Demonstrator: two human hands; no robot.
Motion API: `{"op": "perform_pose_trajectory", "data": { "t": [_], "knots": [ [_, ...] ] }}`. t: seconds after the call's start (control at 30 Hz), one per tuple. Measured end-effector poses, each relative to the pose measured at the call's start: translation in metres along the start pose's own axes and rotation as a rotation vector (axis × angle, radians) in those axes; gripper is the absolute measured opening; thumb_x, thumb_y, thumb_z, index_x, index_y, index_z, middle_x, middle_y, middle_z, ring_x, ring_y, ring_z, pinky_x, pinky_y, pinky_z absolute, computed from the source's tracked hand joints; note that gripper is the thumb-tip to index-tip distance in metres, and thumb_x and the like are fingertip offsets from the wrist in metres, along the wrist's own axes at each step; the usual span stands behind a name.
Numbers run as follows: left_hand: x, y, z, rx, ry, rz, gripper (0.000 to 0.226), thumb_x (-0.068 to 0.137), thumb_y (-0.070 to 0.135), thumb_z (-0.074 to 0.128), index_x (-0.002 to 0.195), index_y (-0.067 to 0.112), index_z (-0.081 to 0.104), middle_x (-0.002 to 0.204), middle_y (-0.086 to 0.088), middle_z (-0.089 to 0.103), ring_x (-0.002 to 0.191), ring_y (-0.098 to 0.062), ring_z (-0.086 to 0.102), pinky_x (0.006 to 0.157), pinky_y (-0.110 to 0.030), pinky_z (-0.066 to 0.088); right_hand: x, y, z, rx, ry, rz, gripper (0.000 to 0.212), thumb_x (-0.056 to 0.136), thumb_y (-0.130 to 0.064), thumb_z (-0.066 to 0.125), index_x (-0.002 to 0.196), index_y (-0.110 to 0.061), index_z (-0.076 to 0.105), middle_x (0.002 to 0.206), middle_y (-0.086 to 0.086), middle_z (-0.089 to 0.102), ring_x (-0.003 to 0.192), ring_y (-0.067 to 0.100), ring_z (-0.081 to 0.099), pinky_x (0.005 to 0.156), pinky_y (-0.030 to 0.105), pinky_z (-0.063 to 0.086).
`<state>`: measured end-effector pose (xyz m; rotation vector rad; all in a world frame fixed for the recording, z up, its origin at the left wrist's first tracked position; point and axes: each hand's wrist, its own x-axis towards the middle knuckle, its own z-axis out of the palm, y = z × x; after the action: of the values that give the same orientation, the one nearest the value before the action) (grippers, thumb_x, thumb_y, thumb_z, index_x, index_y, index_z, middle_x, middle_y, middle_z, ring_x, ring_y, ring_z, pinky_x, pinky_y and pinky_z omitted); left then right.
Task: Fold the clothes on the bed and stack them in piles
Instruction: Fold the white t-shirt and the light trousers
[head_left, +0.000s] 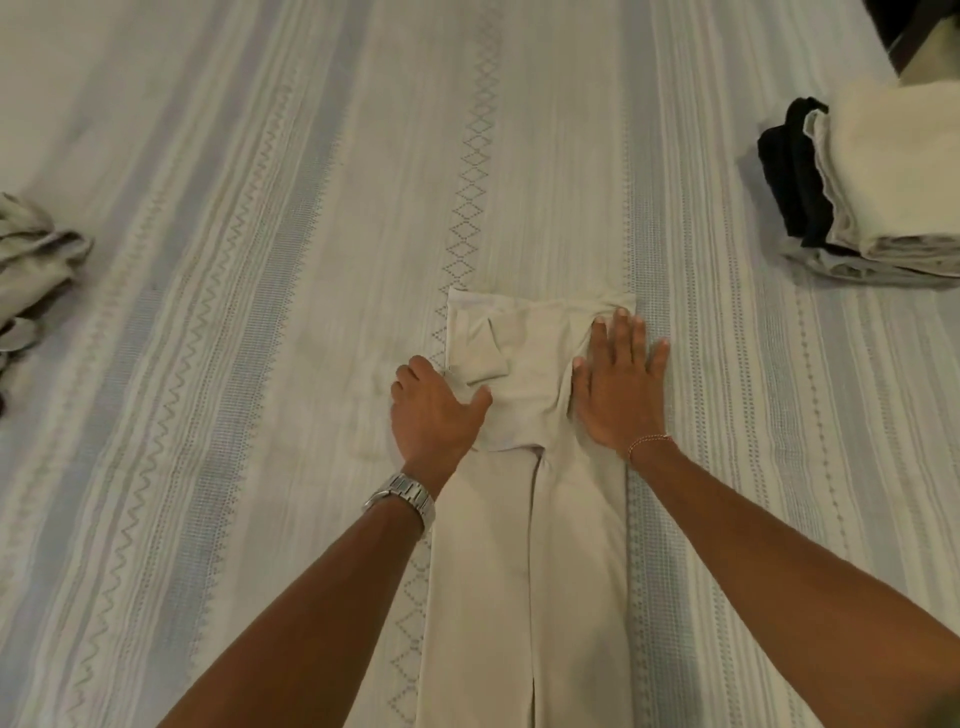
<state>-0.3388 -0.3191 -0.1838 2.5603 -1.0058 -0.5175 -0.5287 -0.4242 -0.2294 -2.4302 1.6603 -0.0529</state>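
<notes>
A beige garment (524, 519) lies lengthwise on the bed, folded into a long narrow strip with its sleeves tucked inward at the far end. My right hand (621, 387) presses flat on the strip's far right part, fingers straight and spread. My left hand (434, 413) rests on the strip's left edge; its thumb lies on the cloth and its fingers curl down at the edge, where I cannot tell if they hold cloth. A stack of folded clothes (878, 187), black and cream, sits at the far right.
The bed (234, 260) has a pale striped cover with zigzag and diamond bands. A crumpled heap of unfolded clothes (31, 265) lies at the left edge. A dark object shows in the top right corner.
</notes>
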Motion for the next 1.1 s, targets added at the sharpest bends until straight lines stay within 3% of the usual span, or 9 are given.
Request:
{"op": "perform_pose_trajectory", "data": {
  "t": [0.1,0.17,0.33,0.5,0.7,0.8,0.93,1.03,1.1],
  "knots": [
    [0.014,0.002,-0.003,-0.067,-0.053,-0.041,0.061,0.08,0.038,0.075,0.119,0.005,0.042,0.12,-0.013,0.054,0.109,-0.033,0.055,0.08,-0.041,0.046,-0.007,-0.032,-0.004,0.179,0.318,-0.134,0.045,0.102,-0.029,0.043,0.135,-0.001,0.055,0.145,0.024,0.051,0.137,0.041,0.044,0.117,0.054,0.033],
    [0.018,0.006,-0.003,-0.062,-0.047,-0.074,0.059,0.081,0.039,0.074,0.117,0.006,0.043,0.116,-0.011,0.057,0.105,-0.031,0.059,0.073,-0.038,0.044,-0.005,-0.062,-0.013,0.273,0.338,-0.193,0.029,0.099,-0.03,0.052,0.108,-0.007,0.066,0.111,0.013,0.065,0.104,0.033,0.06,0.087,0.045,0.05],
    [0.011,0.015,-0.003,0.003,-0.011,-0.185,0.075,0.083,0.075,0.059,0.113,0.008,0.045,0.112,-0.009,0.062,0.1,-0.031,0.064,0.074,-0.039,0.048,0.016,-0.112,-0.031,0.223,-0.17,0.156,0.046,0.096,-0.058,0.05,0.088,-0.014,0.063,0.086,0.002,0.064,0.081,0.024,0.063,0.068,0.033,0.042],
    [0.014,0.013,-0.007,0.0,-0.112,-0.206,0.052,0.086,0.048,0.069,0.113,0.01,0.046,0.112,-0.008,0.063,0.099,-0.031,0.064,0.07,-0.035,0.042,0.038,-0.113,-0.033,0.573,-0.31,0.321,0.02,0.083,-0.032,0.064,0.07,-0.02,0.055,0.068,-0.004,0.056,0.066,0.019,0.058,0.054,0.026,0.036],
    [0.001,0.021,-0.014,-0.084,-0.084,-0.05,0.026,0.087,0.033,0.067,0.103,0.017,0.053,0.09,0.005,0.06,0.079,-0.018,0.058,0.064,-0.03,0.04,0.041,-0.094,-0.044,1.29,-0.34,0.429,0.015,0.091,-0.028,0.062,0.096,-0.014,0.065,0.091,0.005,0.073,0.087,0.023,0.072,0.08,0.041,0.062],
    [-0.01,0.037,-0.012,-0.28,-0.169,0.159,0.013,0.083,0.022,0.069,0.092,0.019,0.06,0.071,0.009,0.06,0.064,-0.008,0.058,0.058,-0.028,0.046,0.041,-0.078,-0.051,1.514,-0.383,0.524,0.006,0.098,-0.018,0.06,0.094,-0.016,0.062,0.08,0.002,0.066,0.072,0.019,0.065,0.067,0.036,0.057],
    [-0.016,0.057,-0.006,-0.589,-0.274,0.18,0.008,0.086,0.015,0.071,0.094,0.017,0.071,0.074,0.005,0.068,0.064,-0.004,0.06,0.068,-0.021,0.053,0.034,-0.048,-0.059,1.915,-0.387,0.579,0.021,0.102,-0.024,0.057,0.081,-0.017,0.06,0.079,-0.003,0.062,0.086,0.016,0.06,0.084,0.032,0.053],
    [-0.004,0.063,-0.001,-0.596,-0.122,0.173,0.004,0.09,0.014,0.067,0.092,0.016,0.07,0.079,0.005,0.069,0.068,-0.008,0.062,0.068,-0.025,0.052,0.017,-0.028,-0.062,1.902,-0.545,0.705,0.042,0.099,-0.053,0.056,0.116,-0.018,0.07,0.11,0.007,0.076,0.106,0.023,0.072,0.095,0.042,0.056],
    [0.008,0.064,0.003,-0.509,-0.065,0.239,0.012,0.092,0.01,0.063,0.101,0.014,0.069,0.088,0.007,0.067,0.07,-0.005,0.059,0.07,-0.024,0.05,0.004,-0.019,-0.058,1.758,-0.58,0.716,0.039,0.094,-0.046,0.068,0.121,-0.019,0.07,0.113,0.01,0.076,0.104,0.025,0.073,0.092,0.043,0.059]
  ]
}}
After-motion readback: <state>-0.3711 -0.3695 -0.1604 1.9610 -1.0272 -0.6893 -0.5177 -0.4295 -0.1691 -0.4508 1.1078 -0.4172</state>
